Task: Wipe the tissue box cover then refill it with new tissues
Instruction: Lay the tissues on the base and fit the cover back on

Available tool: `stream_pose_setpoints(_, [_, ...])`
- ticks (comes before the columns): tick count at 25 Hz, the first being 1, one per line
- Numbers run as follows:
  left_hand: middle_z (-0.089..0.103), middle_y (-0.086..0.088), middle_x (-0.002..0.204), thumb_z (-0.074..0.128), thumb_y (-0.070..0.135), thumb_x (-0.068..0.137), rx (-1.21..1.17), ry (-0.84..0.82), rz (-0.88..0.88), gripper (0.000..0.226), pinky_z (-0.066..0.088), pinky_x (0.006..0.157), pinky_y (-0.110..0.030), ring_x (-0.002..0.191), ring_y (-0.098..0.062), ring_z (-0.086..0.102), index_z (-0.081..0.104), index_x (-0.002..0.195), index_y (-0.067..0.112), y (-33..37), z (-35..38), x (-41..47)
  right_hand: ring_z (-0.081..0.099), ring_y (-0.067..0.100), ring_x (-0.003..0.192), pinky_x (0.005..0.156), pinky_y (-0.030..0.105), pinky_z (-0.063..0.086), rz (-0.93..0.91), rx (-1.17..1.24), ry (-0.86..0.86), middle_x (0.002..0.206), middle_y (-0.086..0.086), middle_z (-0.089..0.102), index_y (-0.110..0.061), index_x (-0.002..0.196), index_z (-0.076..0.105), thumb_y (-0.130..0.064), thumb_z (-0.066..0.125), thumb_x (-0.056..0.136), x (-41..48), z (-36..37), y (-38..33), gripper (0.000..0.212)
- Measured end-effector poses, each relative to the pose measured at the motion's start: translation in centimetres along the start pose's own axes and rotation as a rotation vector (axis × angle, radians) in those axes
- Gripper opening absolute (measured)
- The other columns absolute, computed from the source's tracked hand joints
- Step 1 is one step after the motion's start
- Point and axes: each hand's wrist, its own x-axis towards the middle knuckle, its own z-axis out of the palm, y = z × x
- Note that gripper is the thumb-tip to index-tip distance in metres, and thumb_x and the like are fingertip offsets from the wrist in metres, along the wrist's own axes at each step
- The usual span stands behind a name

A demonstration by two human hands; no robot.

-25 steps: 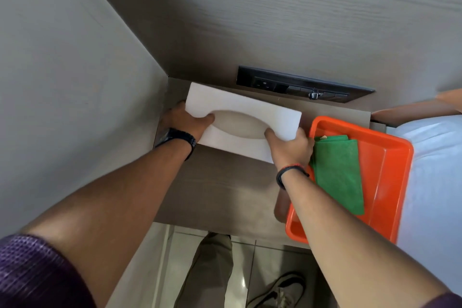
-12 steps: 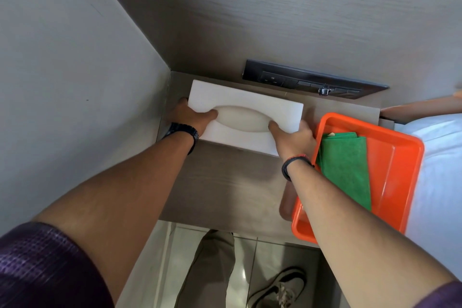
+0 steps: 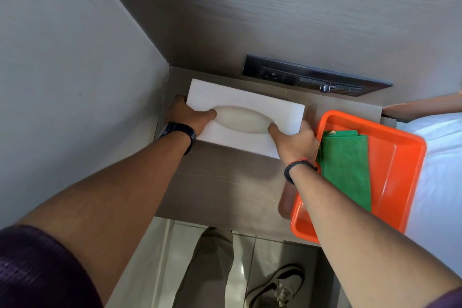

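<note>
Hands, left (image 3: 190,117) and right (image 3: 295,141), each grip clenched on tissue box cover (image 3: 246,101) ends.

White tissue box cover (image 3: 246,105), orange tray (image 3: 397,177), green cloth (image 3: 346,167).

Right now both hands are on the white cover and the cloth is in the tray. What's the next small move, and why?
Probably free the right hand and reach for the green cloth in the orange tray just beside it, while the left hand steadies the tissue box cover on the shelf. Both hands grip its ends, and wiping comes first.
</note>
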Motion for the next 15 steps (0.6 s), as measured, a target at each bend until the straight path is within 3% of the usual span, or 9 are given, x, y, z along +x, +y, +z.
stream_pose_setpoints(5, [0.047,0.013,0.081,0.082,0.031,0.063,-0.021,-0.041,-0.011,0.055,0.034,0.046,-0.018,0.067,0.0,0.045,0.043,0.1,0.018,0.1,-0.4,0.2,0.063,0.024,0.074,0.062,0.031,0.053,-0.028,-0.001,0.002,0.083,-0.001,0.068,-0.02,0.094,0.061,-0.055,0.069,0.057,-0.2,0.0,0.1,0.051])
stream_pose_setpoints(10, [0.051,0.009,0.086,0.082,0.029,0.065,-0.045,-0.007,0.026,0.054,0.033,0.04,-0.009,0.066,-0.001,0.046,0.049,0.104,0.013,-0.3,0.1,-0.2,0.065,0.03,0.083,0.07,0.041,0.057,-0.038,-0.027,0.0,0.094,0.006,0.07,-0.019,0.101,0.059,-0.054,0.07,0.062,-0.4,0.4,0.5,0.054])
stream_pose_setpoints(15, [0.059,-0.002,0.109,0.084,0.042,0.06,-0.039,0.012,0.039,0.068,0.047,0.072,-0.03,0.094,-0.02,0.056,0.054,0.113,0.012,-0.7,0.6,-0.1,0.059,0.035,0.095,0.078,0.045,0.053,-0.003,-0.141,-0.029,0.108,0.015,0.058,-0.01,0.108,0.06,-0.066,0.069,0.063,0.4,0.8,0.7,0.072])
